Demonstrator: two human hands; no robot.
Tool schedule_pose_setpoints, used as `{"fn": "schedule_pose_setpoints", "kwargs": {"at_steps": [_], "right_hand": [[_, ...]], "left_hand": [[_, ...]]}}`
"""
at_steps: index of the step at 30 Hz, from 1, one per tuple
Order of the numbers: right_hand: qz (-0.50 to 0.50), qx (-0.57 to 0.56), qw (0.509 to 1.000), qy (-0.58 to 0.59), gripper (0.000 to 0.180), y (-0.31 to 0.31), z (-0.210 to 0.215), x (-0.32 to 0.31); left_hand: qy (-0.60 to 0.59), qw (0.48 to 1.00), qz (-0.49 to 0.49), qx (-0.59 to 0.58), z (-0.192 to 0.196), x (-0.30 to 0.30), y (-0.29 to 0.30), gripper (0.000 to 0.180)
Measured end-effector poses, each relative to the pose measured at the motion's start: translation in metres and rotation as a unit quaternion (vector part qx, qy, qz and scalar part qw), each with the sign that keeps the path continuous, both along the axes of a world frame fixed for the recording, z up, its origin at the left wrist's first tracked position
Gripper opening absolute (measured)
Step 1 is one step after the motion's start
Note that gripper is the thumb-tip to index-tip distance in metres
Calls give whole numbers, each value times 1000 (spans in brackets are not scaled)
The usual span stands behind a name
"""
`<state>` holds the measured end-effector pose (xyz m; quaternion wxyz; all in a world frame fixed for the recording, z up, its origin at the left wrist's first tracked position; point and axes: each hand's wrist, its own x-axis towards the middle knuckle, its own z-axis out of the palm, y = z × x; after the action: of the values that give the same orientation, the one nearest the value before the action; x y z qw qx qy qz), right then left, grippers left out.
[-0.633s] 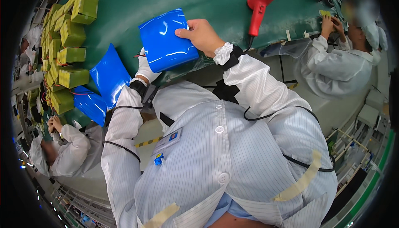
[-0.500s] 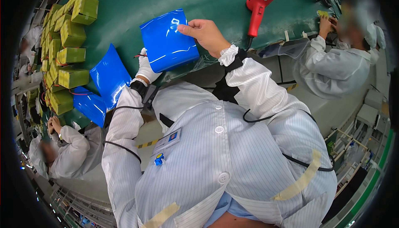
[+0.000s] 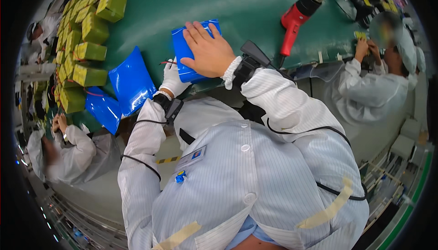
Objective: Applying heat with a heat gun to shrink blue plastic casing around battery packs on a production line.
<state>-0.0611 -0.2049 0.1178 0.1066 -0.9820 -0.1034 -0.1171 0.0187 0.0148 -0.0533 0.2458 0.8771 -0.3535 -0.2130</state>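
A blue plastic sleeve [image 3: 180,47] lies at the near edge of the green bench. Flat on top of it rests my bare right hand [image 3: 207,51], fingers stretched out and covering much of the sleeve. My left hand [image 3: 173,79], in a white glove, grips the sleeve's near left side; some of its fingers are hidden. Beside that glove a thin red and black wire pair [image 3: 168,62] sticks out. Whatever is inside the sleeve cannot be seen. To the left lie two more blue sleeves, one larger and shiny [image 3: 132,81] and one nearer the edge [image 3: 104,108].
Yellow-green wrapped blocks with wires [image 3: 91,51] are stacked along the left. A red heat gun [image 3: 294,24] lies on the green bench [image 3: 246,4] to the right. Co-workers in white sit at the right [image 3: 374,86] and left [image 3: 75,154]. Black cables run along my sleeves.
My right hand has gone from pinching the sleeve's right edge to lying flat on top. The sleeve now lies lower against the bench; my left hand stays at its near left side.
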Motion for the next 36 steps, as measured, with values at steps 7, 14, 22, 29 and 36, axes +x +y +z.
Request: {"fn": "schedule_pose_setpoints", "kwargs": {"at_steps": [7,14,22,29,36], "right_hand": [[-1,-20,999,30,88,13,3,7],[40,16,999,20,89,4,-5,7],[-205,332,920,-16,59,-87,-52,-101],[-205,243,938,135,46,-106,-79,-132],[-109,180,964,161,22,-99,-71,-37]], "left_hand": [[-152,957,-58,240,46,-11,-12,78],[-136,972,-45,185,91,-25,-16,64],[-180,983,34,-23,69,-18,-6,57],[-202,977,41,-57,59,-17,-6,42],[-204,975,24,-81,57,-28,-1,48]]}}
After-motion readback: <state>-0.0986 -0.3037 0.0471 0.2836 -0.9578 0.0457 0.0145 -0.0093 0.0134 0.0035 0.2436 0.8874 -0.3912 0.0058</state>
